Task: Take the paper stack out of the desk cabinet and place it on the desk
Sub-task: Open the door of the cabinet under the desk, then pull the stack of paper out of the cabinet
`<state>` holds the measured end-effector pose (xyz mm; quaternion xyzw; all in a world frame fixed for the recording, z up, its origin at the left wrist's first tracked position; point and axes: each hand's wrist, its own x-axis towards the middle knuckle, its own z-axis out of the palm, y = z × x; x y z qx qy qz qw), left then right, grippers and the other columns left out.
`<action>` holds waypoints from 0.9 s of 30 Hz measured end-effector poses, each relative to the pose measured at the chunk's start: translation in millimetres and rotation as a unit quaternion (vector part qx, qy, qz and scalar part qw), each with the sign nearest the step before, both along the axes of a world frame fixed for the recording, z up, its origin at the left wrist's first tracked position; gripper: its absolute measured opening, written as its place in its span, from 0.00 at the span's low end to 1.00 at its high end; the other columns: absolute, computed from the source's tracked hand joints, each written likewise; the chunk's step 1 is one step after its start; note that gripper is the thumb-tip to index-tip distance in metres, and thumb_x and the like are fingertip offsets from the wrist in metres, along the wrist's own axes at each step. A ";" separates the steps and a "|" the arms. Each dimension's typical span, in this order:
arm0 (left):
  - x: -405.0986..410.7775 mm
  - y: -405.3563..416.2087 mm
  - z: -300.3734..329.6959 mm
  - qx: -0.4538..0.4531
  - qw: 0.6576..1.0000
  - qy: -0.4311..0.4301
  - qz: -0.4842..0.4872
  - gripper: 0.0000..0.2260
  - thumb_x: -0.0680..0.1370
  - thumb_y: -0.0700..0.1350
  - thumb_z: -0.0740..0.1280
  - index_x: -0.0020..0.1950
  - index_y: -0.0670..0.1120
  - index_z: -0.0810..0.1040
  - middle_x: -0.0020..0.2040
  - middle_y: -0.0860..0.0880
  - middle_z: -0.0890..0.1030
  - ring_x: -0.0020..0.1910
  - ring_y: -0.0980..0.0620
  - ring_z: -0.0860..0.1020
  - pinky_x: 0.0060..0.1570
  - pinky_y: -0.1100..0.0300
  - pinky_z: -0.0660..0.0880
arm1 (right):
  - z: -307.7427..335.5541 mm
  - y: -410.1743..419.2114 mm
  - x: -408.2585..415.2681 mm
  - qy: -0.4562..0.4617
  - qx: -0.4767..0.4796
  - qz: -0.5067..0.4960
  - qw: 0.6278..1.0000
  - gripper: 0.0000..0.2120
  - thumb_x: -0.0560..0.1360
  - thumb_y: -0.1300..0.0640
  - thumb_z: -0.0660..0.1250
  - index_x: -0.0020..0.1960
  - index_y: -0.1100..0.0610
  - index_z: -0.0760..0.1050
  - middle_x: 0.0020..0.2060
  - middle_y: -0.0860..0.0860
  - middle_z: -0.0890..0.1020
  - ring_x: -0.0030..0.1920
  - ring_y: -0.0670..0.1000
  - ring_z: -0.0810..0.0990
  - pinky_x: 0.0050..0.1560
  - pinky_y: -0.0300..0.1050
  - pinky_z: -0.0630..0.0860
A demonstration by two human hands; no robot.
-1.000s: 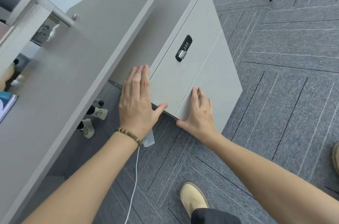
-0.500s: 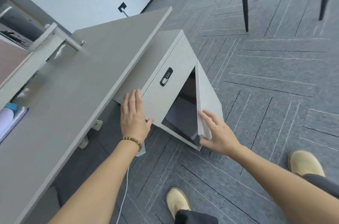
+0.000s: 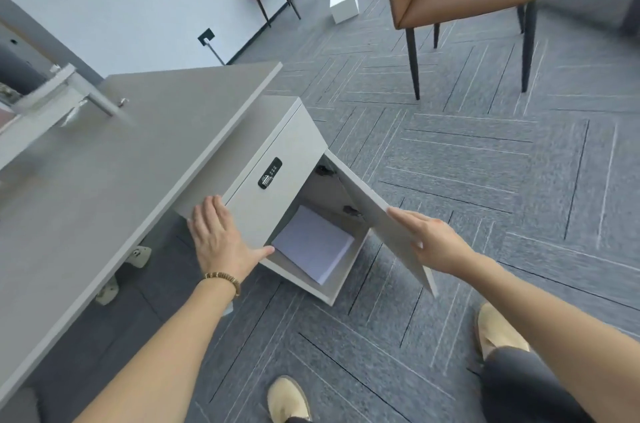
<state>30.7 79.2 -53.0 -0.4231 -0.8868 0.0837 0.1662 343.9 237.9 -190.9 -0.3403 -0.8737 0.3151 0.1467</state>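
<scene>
1. Cabinet (image 3: 277,159) under the desk (image 3: 114,159), door (image 3: 381,214) swung open.
2. Paper stack (image 3: 311,246) lies flat inside, at 5 o'clock from the lock (image 3: 269,173).
3. Left hand (image 3: 221,239) flat on the cabinet front, fingers extended.
4. Right hand (image 3: 429,235) holds the door edge, fingers loosely wrapped.

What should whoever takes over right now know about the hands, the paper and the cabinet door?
Left hand: flat against the grey cabinet's locked front panel, holding nothing.
Right hand: on the edge of the open grey cabinet door, not gripping the paper.
White paper stack: lying flat on the cabinet floor, untouched.
Done: door open.
Left: grasp the stack, lift it out, set it on the grey desk top.
</scene>
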 end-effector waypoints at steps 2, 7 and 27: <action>-0.5 0.8 -2.6 0.006 1.000 0.006 -0.002 0.67 0.51 0.72 0.76 0.76 0.33 0.57 0.75 0.33 0.63 0.75 0.33 0.59 0.74 0.37 0.58 | 8.2 17.6 9.5 -0.051 0.016 -0.013 0.999 0.37 0.71 0.62 0.62 0.79 0.48 0.59 0.75 0.48 0.69 0.69 0.56 0.75 0.62 0.51 0.76; -4.3 2.3 -9.4 0.020 1.000 0.012 -0.005 0.66 0.52 0.73 0.75 0.75 0.32 0.57 0.74 0.33 0.64 0.74 0.32 0.60 0.73 0.35 0.58 | 18.1 36.3 -2.6 -0.142 0.077 -0.053 0.985 0.41 0.71 0.36 0.64 0.77 0.54 0.58 0.65 0.56 0.74 0.64 0.60 0.74 0.64 0.54 0.70; -17.1 22.1 -41.0 0.175 0.984 0.008 -0.002 0.53 0.62 0.66 0.75 0.75 0.34 0.61 0.72 0.36 0.67 0.72 0.36 0.62 0.73 0.34 0.56 | 13.2 108.4 -98.5 -0.260 0.156 -0.107 0.947 0.55 0.65 0.24 0.59 0.79 0.56 0.48 0.68 0.61 0.68 0.69 0.62 0.65 0.71 0.63 0.57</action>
